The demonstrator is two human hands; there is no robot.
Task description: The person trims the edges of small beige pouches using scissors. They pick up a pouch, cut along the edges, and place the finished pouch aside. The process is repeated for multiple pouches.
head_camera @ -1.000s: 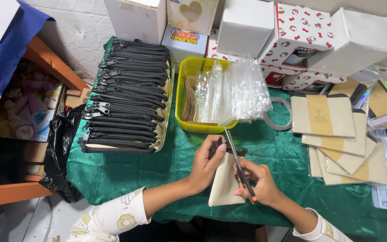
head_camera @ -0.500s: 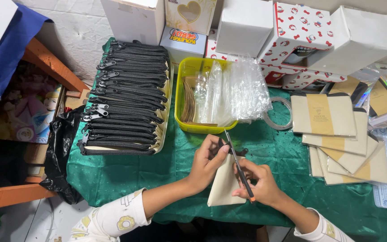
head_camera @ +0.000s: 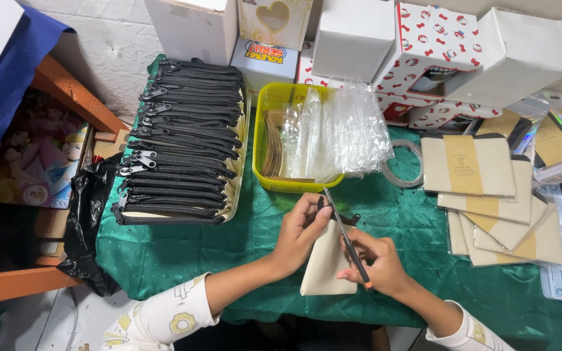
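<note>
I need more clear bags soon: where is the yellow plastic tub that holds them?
In the head view, the yellow plastic tub sits on the green tablecloth, right of the stack of black zippered pouches and just beyond the left hand.

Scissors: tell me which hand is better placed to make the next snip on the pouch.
Right. The right hand holds the scissors, blades pointing at the pouch's top edge. The left hand only steadies that edge.

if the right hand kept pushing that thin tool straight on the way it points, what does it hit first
Probably the yellow tray: the right hand aims the thin tool up and left, its tip just short of the tray's near wall, though height is unclear.
</note>
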